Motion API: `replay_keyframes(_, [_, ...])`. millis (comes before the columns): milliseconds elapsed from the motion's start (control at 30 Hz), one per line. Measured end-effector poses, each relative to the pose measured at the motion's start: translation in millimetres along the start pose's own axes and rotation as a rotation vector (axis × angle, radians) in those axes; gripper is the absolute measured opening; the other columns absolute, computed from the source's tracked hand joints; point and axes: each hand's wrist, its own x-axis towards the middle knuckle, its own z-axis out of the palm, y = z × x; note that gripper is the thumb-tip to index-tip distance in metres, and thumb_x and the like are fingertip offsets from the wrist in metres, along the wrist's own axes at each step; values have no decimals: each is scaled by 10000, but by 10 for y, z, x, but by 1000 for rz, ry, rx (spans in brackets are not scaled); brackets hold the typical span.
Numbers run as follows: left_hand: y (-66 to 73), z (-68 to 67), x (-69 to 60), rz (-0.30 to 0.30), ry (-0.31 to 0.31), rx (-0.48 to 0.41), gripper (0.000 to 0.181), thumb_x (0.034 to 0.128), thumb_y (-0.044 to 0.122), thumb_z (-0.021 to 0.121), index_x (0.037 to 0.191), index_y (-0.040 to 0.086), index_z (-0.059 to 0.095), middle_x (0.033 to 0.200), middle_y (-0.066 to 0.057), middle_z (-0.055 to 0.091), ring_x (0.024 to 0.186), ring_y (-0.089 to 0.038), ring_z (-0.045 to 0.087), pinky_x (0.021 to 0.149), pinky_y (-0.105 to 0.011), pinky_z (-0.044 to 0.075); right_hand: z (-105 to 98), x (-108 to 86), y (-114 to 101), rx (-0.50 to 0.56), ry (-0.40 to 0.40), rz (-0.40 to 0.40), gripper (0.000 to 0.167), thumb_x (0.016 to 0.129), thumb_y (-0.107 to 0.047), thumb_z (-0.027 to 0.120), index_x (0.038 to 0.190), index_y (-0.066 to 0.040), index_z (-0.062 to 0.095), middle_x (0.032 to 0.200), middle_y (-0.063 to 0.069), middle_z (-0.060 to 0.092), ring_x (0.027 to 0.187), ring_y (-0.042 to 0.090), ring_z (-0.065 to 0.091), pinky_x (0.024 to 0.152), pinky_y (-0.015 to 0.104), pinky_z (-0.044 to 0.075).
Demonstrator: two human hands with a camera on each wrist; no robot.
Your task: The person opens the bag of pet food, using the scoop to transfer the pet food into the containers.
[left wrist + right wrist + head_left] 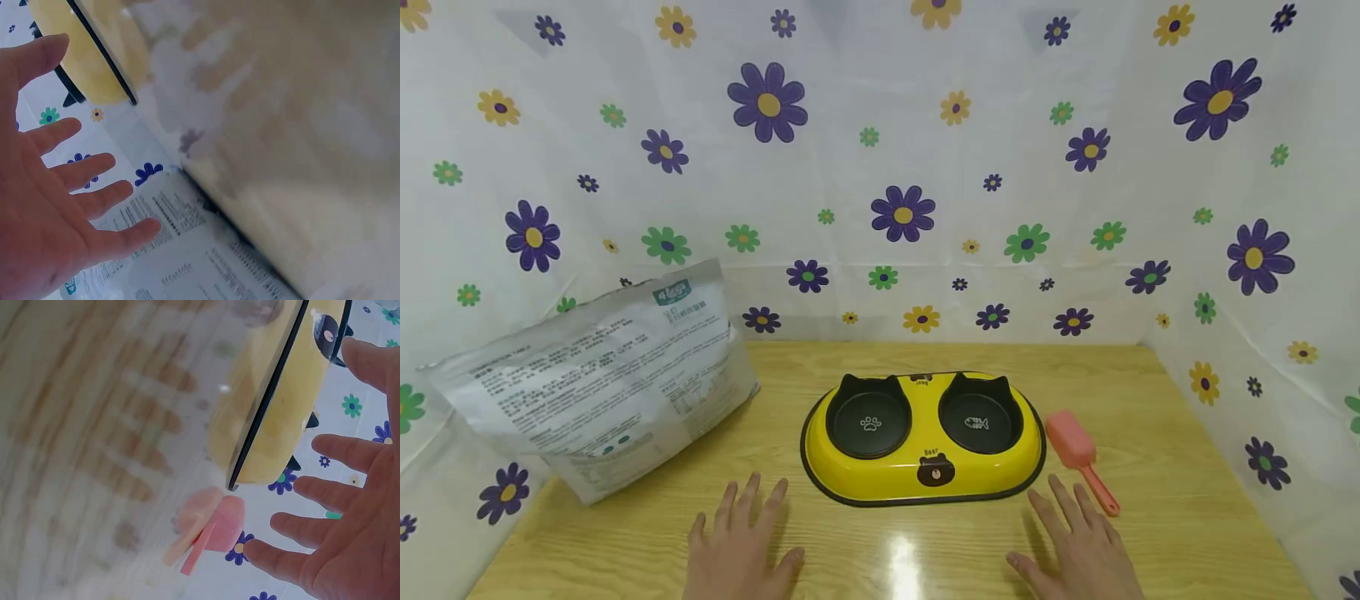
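Note:
My left hand (739,542) hovers over the front of the table with its fingers spread, holding nothing. To the right, my right hand (1081,546) is spread the same way and also holds nothing. Between and beyond them sits a yellow double pet bowl (880,483) with two black cat-eared dishes and a bear picture. A pink scoop (1072,439) lies right of the bowl, just past my right fingertips. At the left leans a large white printed bag (617,375). In the left wrist view, the bag (162,250) appears behind my outstretched fingers.
The light wood table (910,550) is glossy and mirrors the hands in both wrist views. A white cloth with flowers (850,167) stands as a wall along the back and both sides.

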Motion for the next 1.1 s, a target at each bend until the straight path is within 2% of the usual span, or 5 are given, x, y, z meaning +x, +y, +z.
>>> replay_keyframes(100, [-84,-40,70,54,90,20,848,800,566,785,1516,207,504,1527,-196,509,1357,-475,510,947,-790,429,-12,5,0,-3,16,-8,825,790,-694,728,1400,-151,610,1533,191,509,1374,501,485,1025,695,453])
replay_keyframes(300, [-226,-190,231,105,155,-26,768,831,453,802,1497,183,533,1498,-201,540,1322,-478,547,933,-769,454,-82,56,-35,11,-32,-9,789,808,-663,738,1399,-154,619,1538,188,508,1370,498,497,1022,712,448])
replay_keyframes(533, [-393,-360,393,261,478,-110,415,786,197,845,1178,98,748,1098,-116,778,887,-331,755,699,-593,568,-110,86,-120,65,19,-61,582,865,-529,759,1300,-147,698,1455,118,599,1261,367,617,967,578,551])
replay_keyframes(867, [-655,-978,574,184,661,-196,301,857,142,763,1142,48,752,1104,-188,769,958,-440,723,744,-602,522,-81,43,-205,105,13,-53,465,877,-518,753,1219,-203,739,1345,45,687,1155,288,683,906,499,588])
replay_keyframes(1100, [-1006,-1506,778,73,850,-99,385,918,170,647,1263,5,688,1296,-247,681,1103,-549,629,767,-671,450,-75,42,-228,110,-21,-53,421,880,-508,749,1181,-214,760,1208,-2,744,1070,227,715,889,438,598])
